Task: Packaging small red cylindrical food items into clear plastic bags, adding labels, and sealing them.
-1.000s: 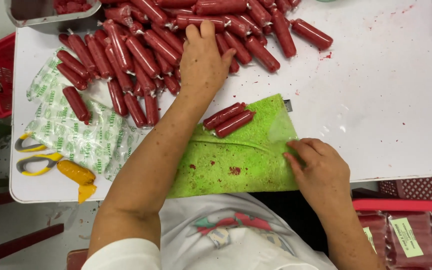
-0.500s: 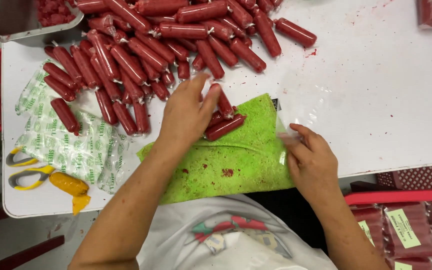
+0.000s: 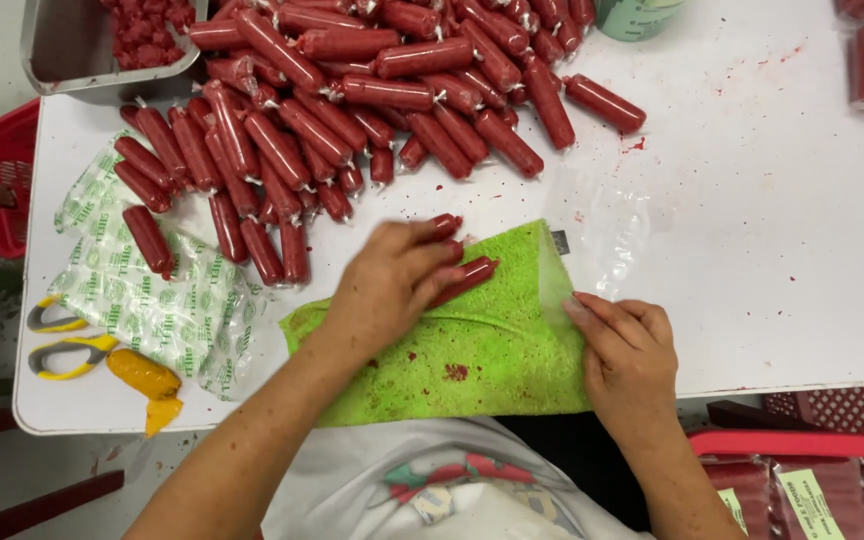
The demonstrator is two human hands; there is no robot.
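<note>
We note the left hand (image 3: 387, 285) clamped on red sausages (image 3: 460, 276) over the green cloth (image 3: 472, 355); the right hand (image 3: 627, 350) pinches a clear bag (image 3: 597, 235) on the counter (image 3: 782, 250).

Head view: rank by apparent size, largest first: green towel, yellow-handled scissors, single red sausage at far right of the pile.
1. Green terry towel, by far the largest.
2. Yellow-handled scissors.
3. Lone red sausage in clear casing.
Scissors and sausage look close in length; the scissors are cut by the frame edge, so that order is unsure.
</note>
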